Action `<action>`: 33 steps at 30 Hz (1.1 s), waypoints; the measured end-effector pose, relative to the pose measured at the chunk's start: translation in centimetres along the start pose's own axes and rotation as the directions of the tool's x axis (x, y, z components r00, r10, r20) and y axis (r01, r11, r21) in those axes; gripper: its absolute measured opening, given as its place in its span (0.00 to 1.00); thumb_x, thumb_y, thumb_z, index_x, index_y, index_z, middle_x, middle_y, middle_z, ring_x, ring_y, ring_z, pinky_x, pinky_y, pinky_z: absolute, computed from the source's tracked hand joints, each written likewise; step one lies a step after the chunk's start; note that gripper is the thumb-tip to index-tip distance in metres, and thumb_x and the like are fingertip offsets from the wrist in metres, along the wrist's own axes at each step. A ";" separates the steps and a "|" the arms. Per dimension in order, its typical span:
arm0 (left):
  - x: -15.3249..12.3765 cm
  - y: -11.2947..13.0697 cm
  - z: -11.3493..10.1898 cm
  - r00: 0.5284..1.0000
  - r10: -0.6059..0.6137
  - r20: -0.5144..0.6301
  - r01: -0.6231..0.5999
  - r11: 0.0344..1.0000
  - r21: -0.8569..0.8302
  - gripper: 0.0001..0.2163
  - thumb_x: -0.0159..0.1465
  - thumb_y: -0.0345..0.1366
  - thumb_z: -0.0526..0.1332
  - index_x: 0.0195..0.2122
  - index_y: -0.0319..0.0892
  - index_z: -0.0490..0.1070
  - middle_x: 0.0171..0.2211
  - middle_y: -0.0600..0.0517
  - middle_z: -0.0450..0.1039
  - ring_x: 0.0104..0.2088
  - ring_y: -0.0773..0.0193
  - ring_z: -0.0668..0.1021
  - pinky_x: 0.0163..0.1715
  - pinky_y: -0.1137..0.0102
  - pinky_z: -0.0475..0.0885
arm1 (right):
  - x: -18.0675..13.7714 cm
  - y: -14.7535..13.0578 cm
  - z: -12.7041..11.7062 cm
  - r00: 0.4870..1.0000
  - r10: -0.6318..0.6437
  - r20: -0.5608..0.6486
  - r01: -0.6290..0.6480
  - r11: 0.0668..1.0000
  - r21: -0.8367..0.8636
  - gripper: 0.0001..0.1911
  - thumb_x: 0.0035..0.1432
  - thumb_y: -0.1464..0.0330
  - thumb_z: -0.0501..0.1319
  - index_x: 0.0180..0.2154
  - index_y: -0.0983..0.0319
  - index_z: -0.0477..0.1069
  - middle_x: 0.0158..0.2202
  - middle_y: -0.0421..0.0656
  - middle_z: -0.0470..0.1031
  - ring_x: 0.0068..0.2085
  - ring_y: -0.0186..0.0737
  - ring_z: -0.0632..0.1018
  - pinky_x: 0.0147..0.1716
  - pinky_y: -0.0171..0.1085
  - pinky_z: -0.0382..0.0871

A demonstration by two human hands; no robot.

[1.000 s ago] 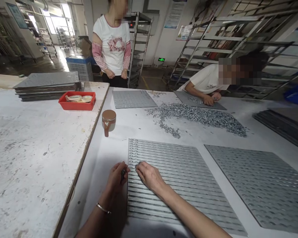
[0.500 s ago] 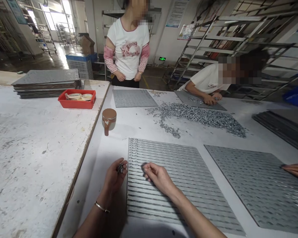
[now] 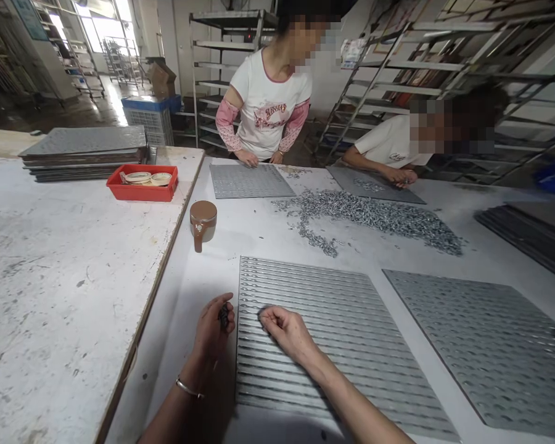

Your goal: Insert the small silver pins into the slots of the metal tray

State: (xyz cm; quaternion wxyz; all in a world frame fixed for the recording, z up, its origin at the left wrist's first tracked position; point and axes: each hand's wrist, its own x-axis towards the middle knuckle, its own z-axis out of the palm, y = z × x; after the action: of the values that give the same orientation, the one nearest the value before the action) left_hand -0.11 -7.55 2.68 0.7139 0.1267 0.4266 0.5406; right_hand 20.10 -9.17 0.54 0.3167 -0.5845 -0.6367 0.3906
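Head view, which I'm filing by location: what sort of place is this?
Probably a factory workshop: a heap of small shiny pieces on a worktable, stacked grey panels and a tall shelf rack.

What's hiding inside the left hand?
Small dark pieces show in the curled left hand. Any deeper inside are covered, so I can't tell how many there are.

Glossy red plastic tray (image 3: 142, 192); shiny, metallic-looking small pieces (image 3: 374, 216).
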 end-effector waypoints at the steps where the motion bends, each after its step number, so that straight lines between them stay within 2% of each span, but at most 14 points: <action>1: 0.0 0.0 0.0 1.000 0.005 0.004 -0.005 1.000 -0.002 0.22 0.47 0.39 0.74 0.42 0.34 0.77 0.27 0.53 0.71 0.23 0.72 0.69 0.18 0.76 0.57 | 0.1 0.2 0.1 1.000 0.009 -0.016 -0.008 1.000 0.005 0.11 0.61 0.63 0.60 0.33 0.61 0.77 0.25 0.39 0.75 0.26 0.36 0.72 0.28 0.33 0.66; 5: 0.0 0.1 0.0 1.000 -0.009 0.011 0.009 1.000 0.013 0.23 0.45 0.37 0.75 0.42 0.36 0.75 0.26 0.54 0.71 0.22 0.73 0.68 0.18 0.77 0.56 | 0.8 0.0 0.5 0.998 0.021 -0.051 -0.022 1.000 -0.020 0.09 0.59 0.63 0.61 0.33 0.61 0.77 0.24 0.39 0.74 0.25 0.36 0.73 0.27 0.34 0.66; 9: 0.0 0.1 -0.1 1.000 0.015 -0.016 -0.015 1.000 0.020 0.19 0.46 0.40 0.74 0.37 0.39 0.72 0.26 0.53 0.73 0.21 0.72 0.68 0.17 0.77 0.55 | 1.4 -0.6 1.0 0.994 -0.086 -0.061 0.075 0.983 -0.165 0.10 0.60 0.67 0.58 0.28 0.59 0.75 0.25 0.40 0.75 0.28 0.38 0.74 0.30 0.35 0.66; 13: 0.1 0.1 -0.1 1.000 0.017 -0.009 -0.016 0.998 0.066 0.20 0.46 0.43 0.76 0.35 0.37 0.75 0.27 0.52 0.72 0.22 0.73 0.68 0.18 0.77 0.56 | 1.7 -0.6 1.1 0.988 -0.137 -0.067 0.114 0.955 -0.275 0.10 0.60 0.69 0.56 0.27 0.59 0.72 0.27 0.41 0.75 0.31 0.40 0.75 0.32 0.36 0.66; 15: 0.1 0.0 -0.1 1.000 0.001 0.012 -0.002 0.997 0.083 0.22 0.44 0.43 0.78 0.35 0.35 0.78 0.25 0.53 0.71 0.22 0.73 0.67 0.18 0.77 0.56 | 1.7 -0.6 1.1 0.989 -0.132 -0.062 0.111 0.955 -0.275 0.08 0.59 0.70 0.57 0.28 0.59 0.71 0.27 0.40 0.75 0.31 0.40 0.75 0.33 0.36 0.66; 18: 0.0 -0.1 0.0 0.996 -0.044 0.074 0.037 0.995 0.091 0.22 0.45 0.42 0.78 0.37 0.34 0.81 0.23 0.54 0.68 0.22 0.72 0.67 0.19 0.76 0.57 | 1.4 -0.9 0.9 0.991 -0.095 -0.093 0.076 0.980 -0.183 0.05 0.60 0.67 0.58 0.33 0.59 0.72 0.26 0.39 0.75 0.29 0.39 0.74 0.31 0.36 0.67; 20: -0.1 -0.3 0.1 0.990 -0.061 0.125 0.050 0.995 0.086 0.21 0.47 0.41 0.77 0.38 0.33 0.81 0.23 0.54 0.68 0.22 0.72 0.66 0.19 0.76 0.57 | 1.0 -1.3 0.6 0.987 -0.086 -0.135 0.068 0.989 -0.133 0.08 0.62 0.64 0.58 0.36 0.59 0.73 0.28 0.40 0.76 0.28 0.38 0.74 0.30 0.35 0.68; 23: -0.2 -0.5 0.1 0.985 -0.067 0.157 0.055 0.995 0.080 0.20 0.47 0.39 0.78 0.39 0.34 0.80 0.21 0.56 0.66 0.21 0.74 0.64 0.19 0.77 0.56 | 0.2 -1.6 -0.2 0.975 -0.122 -0.185 0.090 0.981 -0.171 0.10 0.64 0.63 0.57 0.34 0.59 0.73 0.29 0.42 0.76 0.28 0.38 0.74 0.30 0.36 0.68; 29: 0.3 -0.5 -0.2 0.995 -0.040 0.092 0.036 0.998 0.048 0.20 0.41 0.40 0.81 0.29 0.36 0.76 0.22 0.55 0.68 0.21 0.75 0.65 0.18 0.79 0.56 | 0.1 -0.4 0.1 0.963 -0.250 -0.101 0.202 0.917 -0.344 0.11 0.66 0.67 0.55 0.32 0.58 0.73 0.30 0.43 0.76 0.33 0.42 0.76 0.34 0.38 0.69; 33: 0.6 -0.3 -0.4 0.995 -0.051 0.082 0.045 0.997 0.069 0.20 0.41 0.40 0.80 0.31 0.34 0.79 0.19 0.56 0.65 0.20 0.75 0.64 0.17 0.79 0.55 | 0.7 0.4 1.3 0.956 -0.274 -0.106 0.205 0.881 -0.426 0.10 0.67 0.69 0.55 0.33 0.58 0.72 0.33 0.43 0.76 0.33 0.42 0.76 0.32 0.37 0.68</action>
State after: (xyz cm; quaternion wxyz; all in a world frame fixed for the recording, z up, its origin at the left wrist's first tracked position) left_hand -0.20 -7.27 1.97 0.7393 0.1626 0.4171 0.5030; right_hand 19.08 -8.65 -0.50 0.2838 -0.5845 -0.7438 0.1566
